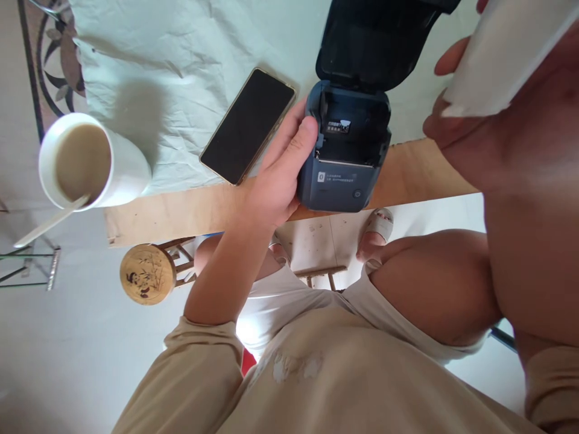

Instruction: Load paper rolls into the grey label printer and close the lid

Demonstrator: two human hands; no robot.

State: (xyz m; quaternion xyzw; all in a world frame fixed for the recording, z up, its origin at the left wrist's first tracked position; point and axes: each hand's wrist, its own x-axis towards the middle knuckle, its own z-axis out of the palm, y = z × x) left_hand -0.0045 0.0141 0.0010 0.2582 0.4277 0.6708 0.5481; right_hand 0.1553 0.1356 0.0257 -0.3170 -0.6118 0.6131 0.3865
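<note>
My left hand (287,160) grips the left side of a small dark blue label printer (339,187), its thumb on the casing edge. The printer's black lid (373,45) is swung up and back. Inside the bay a small white printed sticker (338,126) shows, and no roll is visible there. At the upper right, close to the camera, my right hand (511,141) is closed around a piece of white paper (502,60). Whether that paper is a roll or a folded strip I cannot tell. Left of the printer lies a phone (248,126) with a dark screen.
A white cup (129,166) of brownish drink with a spoon (49,223) stands at the left. Pale green cloth (194,36) covers the table, whose wooden edge (181,211) runs below the phone. A round wooden stool (147,274) is on the floor.
</note>
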